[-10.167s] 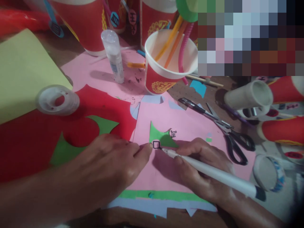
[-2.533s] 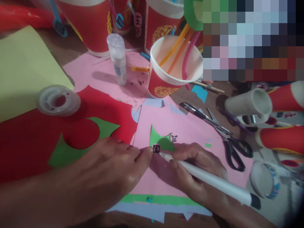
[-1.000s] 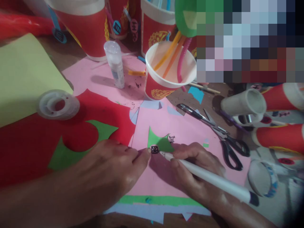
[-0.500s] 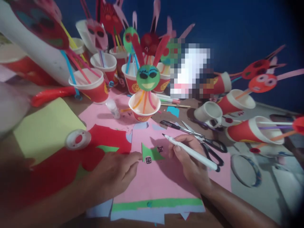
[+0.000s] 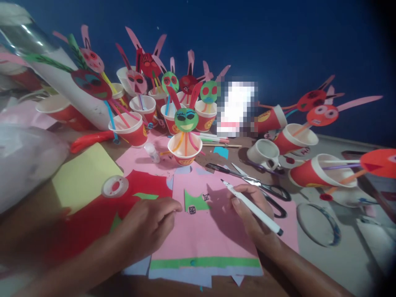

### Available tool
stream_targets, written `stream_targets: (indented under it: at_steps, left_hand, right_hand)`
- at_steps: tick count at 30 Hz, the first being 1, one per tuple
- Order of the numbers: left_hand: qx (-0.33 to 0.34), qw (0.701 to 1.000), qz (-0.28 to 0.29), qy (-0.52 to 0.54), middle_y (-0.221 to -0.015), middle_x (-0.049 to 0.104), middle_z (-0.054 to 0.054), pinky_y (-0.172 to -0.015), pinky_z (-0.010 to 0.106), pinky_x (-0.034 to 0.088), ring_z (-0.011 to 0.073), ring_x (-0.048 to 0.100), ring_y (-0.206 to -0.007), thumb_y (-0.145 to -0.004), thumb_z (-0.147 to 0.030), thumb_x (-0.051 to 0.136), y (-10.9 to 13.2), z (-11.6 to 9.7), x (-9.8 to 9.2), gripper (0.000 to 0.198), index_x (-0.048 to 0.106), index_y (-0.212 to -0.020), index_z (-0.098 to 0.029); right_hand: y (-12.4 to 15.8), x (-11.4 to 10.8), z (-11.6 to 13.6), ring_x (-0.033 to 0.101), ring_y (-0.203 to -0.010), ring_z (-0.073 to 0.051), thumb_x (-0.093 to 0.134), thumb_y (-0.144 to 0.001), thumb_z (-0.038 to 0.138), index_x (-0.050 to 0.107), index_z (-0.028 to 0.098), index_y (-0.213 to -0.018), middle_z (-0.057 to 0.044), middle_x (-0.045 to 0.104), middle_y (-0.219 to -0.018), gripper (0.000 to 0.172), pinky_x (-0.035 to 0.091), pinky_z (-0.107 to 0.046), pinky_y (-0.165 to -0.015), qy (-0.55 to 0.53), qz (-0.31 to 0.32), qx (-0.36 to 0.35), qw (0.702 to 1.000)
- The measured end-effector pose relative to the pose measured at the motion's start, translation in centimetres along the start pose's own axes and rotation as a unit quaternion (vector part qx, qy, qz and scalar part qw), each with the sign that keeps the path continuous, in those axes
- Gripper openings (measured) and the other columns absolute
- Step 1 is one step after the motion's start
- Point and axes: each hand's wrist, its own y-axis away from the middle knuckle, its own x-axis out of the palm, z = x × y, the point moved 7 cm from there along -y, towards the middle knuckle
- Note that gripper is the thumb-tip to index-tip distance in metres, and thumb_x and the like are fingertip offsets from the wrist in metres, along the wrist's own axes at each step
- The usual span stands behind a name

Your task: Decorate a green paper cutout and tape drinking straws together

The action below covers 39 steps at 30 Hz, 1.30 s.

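A white marker (image 5: pixel 255 210) with a dark tip is held in my right hand (image 5: pixel 250 206); the tip points up and left, above the paper. On a sheet of pink paper (image 5: pixel 204 239) lies a small green paper cutout (image 5: pixel 197 201). Two small round pieces with black drawn marks sit at the cutout's corners. My left hand (image 5: pixel 154 222) rests just left of the cutout, fingers curled together with nothing visible in them, a small gap from its edge. Beneath that hand spreads red paper (image 5: pixel 151 183) with green scraps.
A paper cup (image 5: pixel 185 154) with a green-faced figure on straws stands behind the pink sheet. Scissors (image 5: pixel 278 192) and a pen (image 5: pixel 222 168) lie near my right hand. Further around are a white mug (image 5: pixel 262 153), a glue bottle (image 5: pixel 151 152), a bangle (image 5: pixel 320 225) and several figure cups.
My left fingertips have come away from the green cutout's edge. The marker is still in my right hand, slightly lower. The view has tilted up, showing more of the wall.
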Motion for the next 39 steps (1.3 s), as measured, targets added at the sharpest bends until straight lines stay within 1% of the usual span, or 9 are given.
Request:
stream_targets:
  at_steps: [3, 6, 11, 15, 18, 23, 26, 33, 39]
  left_hand:
    - [0.017, 1.000, 0.003, -0.012, -0.063, 0.061, -0.002, -0.049, 0.018, 0.035, 0.0092, 0.054, -0.053, -0.084, -0.012, 0.036, 0.8, -0.5, 0.6, 0.028, 0.064, -0.085, -0.018]
    - [0.007, 0.999, -0.017, -0.034, -0.069, 0.064, -0.001, -0.053, 0.019, 0.037, 0.0099, 0.057, -0.057, -0.085, -0.010, 0.036, 1.1, 0.1, 1.1, 0.029, 0.063, -0.091, -0.018]
    - [-0.017, 0.997, -0.049, -0.057, -0.074, 0.068, 0.000, -0.057, 0.022, 0.039, 0.0133, 0.061, -0.065, -0.088, -0.022, 0.043, -0.1, 0.7, 1.3, 0.022, 0.065, -0.090, -0.020]
    - [-0.066, 0.991, -0.007, -0.115, -0.079, 0.071, 0.001, -0.059, 0.026, 0.040, 0.0185, 0.064, -0.070, -0.087, -0.033, 0.050, -1.4, 0.5, 2.1, 0.022, 0.065, -0.096, -0.022]
    - [-0.079, 0.986, 0.017, -0.149, -0.090, 0.072, 0.004, -0.062, 0.030, 0.042, 0.0235, 0.067, -0.079, -0.088, -0.039, 0.047, -2.1, 0.3, 2.7, 0.027, 0.063, -0.103, -0.023]
    - [-0.092, 0.980, 0.047, -0.168, -0.095, 0.072, 0.005, -0.066, 0.035, 0.044, 0.0294, 0.067, -0.088, -0.087, -0.040, 0.046, -2.7, 0.7, 3.1, 0.028, 0.062, -0.105, -0.024]
    - [-0.086, 0.980, 0.062, -0.167, -0.091, 0.072, 0.005, -0.063, 0.033, 0.043, 0.0288, 0.067, -0.085, -0.087, -0.038, 0.045, -3.0, 0.5, 3.0, 0.026, 0.061, -0.102, -0.024]
    - [-0.089, 0.978, 0.082, -0.172, -0.078, 0.070, 0.003, -0.058, 0.031, 0.039, 0.0265, 0.066, -0.076, -0.086, -0.036, 0.043, -3.4, 0.2, 3.1, 0.025, 0.061, -0.099, -0.024]
    - [-0.074, 0.980, 0.075, -0.171, -0.073, 0.068, 0.002, -0.053, 0.028, 0.035, 0.0227, 0.064, -0.070, -0.087, -0.034, 0.042, -3.3, 0.0, 3.0, 0.022, 0.062, -0.091, -0.025]
  right_hand:
    - [-0.3, -0.1, 0.2, 0.059, -0.064, -0.014, 0.058, -0.088, 0.030, 0.054, 0.025, -0.099, -0.001, 0.063, -0.083, 0.013, 0.051, -0.027, -0.057, 0.014, -0.003, -0.003, 1.000]
    - [-0.5, 0.0, 0.1, 0.058, -0.065, -0.014, 0.057, -0.089, 0.032, 0.053, 0.024, -0.100, 0.000, 0.062, -0.079, 0.013, 0.049, -0.026, -0.057, 0.016, 0.013, -0.009, 1.000]
    - [-0.6, 0.3, 0.0, 0.056, -0.063, -0.013, 0.055, -0.090, 0.032, 0.051, 0.024, -0.103, 0.000, 0.061, -0.079, 0.016, 0.048, -0.025, -0.056, 0.077, 0.035, -0.036, 0.996]
    - [-0.6, 0.4, 0.3, 0.057, -0.064, -0.014, 0.053, -0.091, 0.032, 0.050, 0.024, -0.102, 0.001, 0.060, -0.076, 0.014, 0.049, -0.026, -0.057, 0.102, 0.044, -0.052, 0.992]
    - [-0.8, 0.1, 0.7, 0.057, -0.063, -0.013, 0.054, -0.090, 0.032, 0.051, 0.024, -0.101, 0.001, 0.060, -0.077, 0.014, 0.048, -0.025, -0.057, 0.132, 0.038, -0.069, 0.988]
    - [-1.2, -0.3, 1.2, 0.057, -0.059, -0.014, 0.054, -0.089, 0.029, 0.052, 0.023, -0.102, 0.001, 0.062, -0.076, 0.015, 0.048, -0.025, -0.054, 0.197, 0.037, -0.103, 0.974]
    - [-1.4, -0.1, 1.4, 0.060, -0.061, -0.015, 0.053, -0.088, 0.027, 0.055, 0.022, -0.101, 0.000, 0.065, -0.077, 0.013, 0.049, -0.025, -0.055, 0.234, 0.046, -0.128, 0.963]
    - [-1.6, 0.5, 2.2, 0.064, -0.080, -0.020, 0.052, -0.087, 0.021, 0.062, 0.022, -0.099, -0.005, 0.069, -0.090, 0.016, 0.047, -0.033, -0.073, 0.299, 0.068, -0.230, 0.924]
    - [-1.3, 1.0, 2.9, 0.064, -0.079, -0.021, 0.052, -0.086, 0.019, 0.063, 0.020, -0.097, -0.006, 0.069, -0.087, 0.015, 0.047, -0.033, -0.070, 0.316, 0.075, -0.275, 0.905]
